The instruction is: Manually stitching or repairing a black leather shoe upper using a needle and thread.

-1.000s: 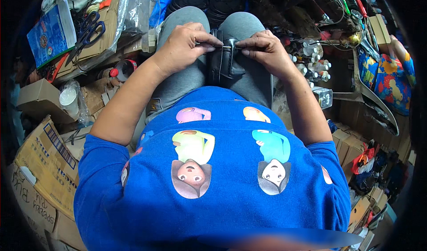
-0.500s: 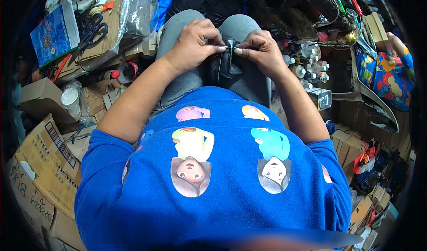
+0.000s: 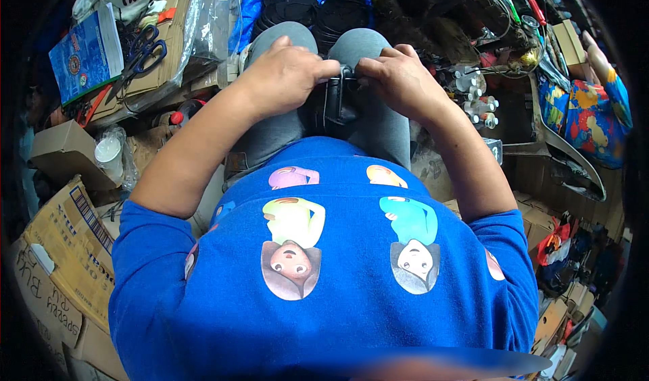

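Between my grey-trousered knees sits a black, shiny, leather-like piece [image 3: 334, 103], its upper edge standing up between my two hands. My left hand [image 3: 289, 73] is closed at its left side, the forefinger and thumb pressed together right by that edge. On the opposite side my right hand [image 3: 400, 78] is likewise closed, with curled fingertips close to the top of the black piece. Whatever is pinched in either hand is hidden by the fingers; no thread or tool shows clearly. The lower part of the black piece disappears in shadow between my legs.
At the left lie dark-handled scissors [image 3: 145, 53], a blue book [image 3: 84, 55] and a cardboard box [image 3: 67, 153] beside a white cup [image 3: 108, 150]. Several small bottles [image 3: 473, 94] stand right of my knee. Another person's colourful sleeve [image 3: 618, 100] shows at far right.
Both hands have turned from fingertip pinches at the top of the black piece into closed fists, knuckles up. My elbows have spread slightly outward.
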Available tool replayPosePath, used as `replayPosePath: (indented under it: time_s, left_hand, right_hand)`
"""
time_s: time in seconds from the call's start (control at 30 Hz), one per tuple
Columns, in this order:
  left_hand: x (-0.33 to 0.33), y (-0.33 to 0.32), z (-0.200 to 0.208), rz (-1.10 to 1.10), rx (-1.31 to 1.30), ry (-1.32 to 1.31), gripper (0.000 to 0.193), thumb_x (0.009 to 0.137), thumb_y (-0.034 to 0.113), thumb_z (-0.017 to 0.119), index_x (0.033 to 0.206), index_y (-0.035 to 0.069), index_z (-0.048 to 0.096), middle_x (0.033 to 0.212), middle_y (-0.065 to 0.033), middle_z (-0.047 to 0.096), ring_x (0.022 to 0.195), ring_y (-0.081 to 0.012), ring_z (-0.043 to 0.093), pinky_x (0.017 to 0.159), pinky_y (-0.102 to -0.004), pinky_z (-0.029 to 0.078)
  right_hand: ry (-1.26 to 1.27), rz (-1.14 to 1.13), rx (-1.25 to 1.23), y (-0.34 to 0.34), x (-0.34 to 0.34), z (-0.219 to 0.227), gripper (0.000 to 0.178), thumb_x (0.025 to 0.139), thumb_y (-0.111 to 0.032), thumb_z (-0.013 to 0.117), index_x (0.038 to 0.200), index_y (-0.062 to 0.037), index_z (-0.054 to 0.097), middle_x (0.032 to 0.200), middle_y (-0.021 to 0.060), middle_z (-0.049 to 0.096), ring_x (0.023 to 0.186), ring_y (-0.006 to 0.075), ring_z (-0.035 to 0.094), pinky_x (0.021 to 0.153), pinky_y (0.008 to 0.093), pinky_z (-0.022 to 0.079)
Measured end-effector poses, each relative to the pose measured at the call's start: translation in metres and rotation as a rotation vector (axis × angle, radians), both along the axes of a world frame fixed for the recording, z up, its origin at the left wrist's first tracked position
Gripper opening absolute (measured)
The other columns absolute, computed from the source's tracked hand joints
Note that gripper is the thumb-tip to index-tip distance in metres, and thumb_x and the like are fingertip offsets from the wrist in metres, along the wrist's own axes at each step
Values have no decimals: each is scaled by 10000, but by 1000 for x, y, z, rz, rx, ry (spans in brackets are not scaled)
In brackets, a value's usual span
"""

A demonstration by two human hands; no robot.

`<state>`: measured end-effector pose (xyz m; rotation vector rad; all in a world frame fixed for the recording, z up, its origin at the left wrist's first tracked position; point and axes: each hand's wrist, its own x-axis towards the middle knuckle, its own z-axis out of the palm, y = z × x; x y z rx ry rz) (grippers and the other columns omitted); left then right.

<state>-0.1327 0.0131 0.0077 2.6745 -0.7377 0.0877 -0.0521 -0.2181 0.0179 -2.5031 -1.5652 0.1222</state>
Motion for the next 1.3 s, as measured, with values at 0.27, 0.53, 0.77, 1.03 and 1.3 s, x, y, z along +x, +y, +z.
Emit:
replayPosePath:
  time_s: [0.27,0.53,0.77,1.03,1.3]
  left_hand:
    - [-35,78,4,514,-682,497,85,872,102,616,901,22,627,859,-53,668,813,-164,631,713,-254,446]
    - [4,24,3,268,-1991,569,120,951,230,556,899,123,564,769,1,554,677,-112,536,738,-287,426]
    - [4,41,-20,213,-1799,708,164,985,240,491,870,128,528,694,24,417,607,-79,403,682,-270,391]
    - [32,4,-4,84,-423,278,261,857,195,641,1089,73,650,899,-65,600,824,-160,553,746,-273,439]
    - [43,-2,-7,72,-402,468,275,835,186,672,1082,66,663,882,-89,629,828,-171,599,746,-295,465]
  right_hand:
    - [1040,-716,427,-56,17,-4,117,848,-178,670,884,-68,659,788,12,615,773,130,554,744,312,463]
    - [1799,-428,1238,-1,7,-23,216,944,-318,568,932,-104,543,794,26,563,766,153,563,827,390,479]
    - [1512,-586,1057,-28,6,-17,153,927,-261,608,901,-112,582,716,-38,488,658,76,458,711,279,441]
    - [144,-293,358,-23,-13,9,135,746,-134,717,870,-184,733,872,7,654,1000,212,540,941,400,347]
    - [102,-332,265,-19,-11,1,161,732,-159,704,879,-214,738,861,3,645,1000,223,533,961,435,309]
